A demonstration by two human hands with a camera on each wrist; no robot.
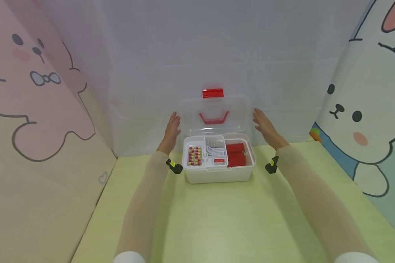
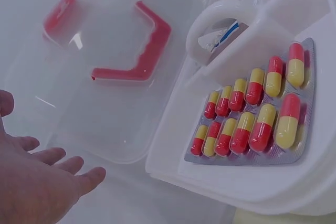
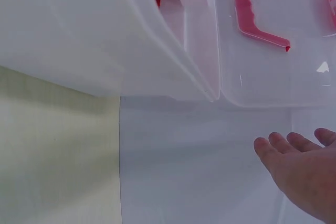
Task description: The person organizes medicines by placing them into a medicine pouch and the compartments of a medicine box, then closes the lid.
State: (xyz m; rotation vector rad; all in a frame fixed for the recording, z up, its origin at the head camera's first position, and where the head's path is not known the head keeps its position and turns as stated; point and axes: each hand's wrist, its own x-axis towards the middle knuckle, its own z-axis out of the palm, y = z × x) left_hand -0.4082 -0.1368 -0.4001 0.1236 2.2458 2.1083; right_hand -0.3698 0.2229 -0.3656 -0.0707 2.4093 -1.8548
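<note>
A white medicine box (image 1: pixel 219 176) stands on the table with its clear lid (image 1: pixel 191 117) raised against the back wall. The lid carries a red handle (image 1: pixel 214 120) and a red latch (image 1: pixel 213 93). Inside, a white tray (image 2: pixel 173 145) holds a blister pack of red and yellow capsules (image 2: pixel 247 119) and smaller packets (image 1: pixel 215 151). A red item (image 1: pixel 236 155) fills part of the right compartment. My left hand (image 1: pixel 172 132) is just left of the lid, fingers extended, apart from it. My right hand (image 1: pixel 266 128) mirrors it at the lid's right, also holding nothing.
The pale yellow table (image 1: pixel 224 219) meets a white back wall (image 1: pixel 145 91) close behind the box. Side panels with a bear drawing (image 1: pixel 49 120) and a rabbit drawing (image 1: pixel 365 128) flank the table. A small black wrist camera (image 1: pixel 174 167) sits on the left wrist, another camera (image 1: pixel 271 165) on the right.
</note>
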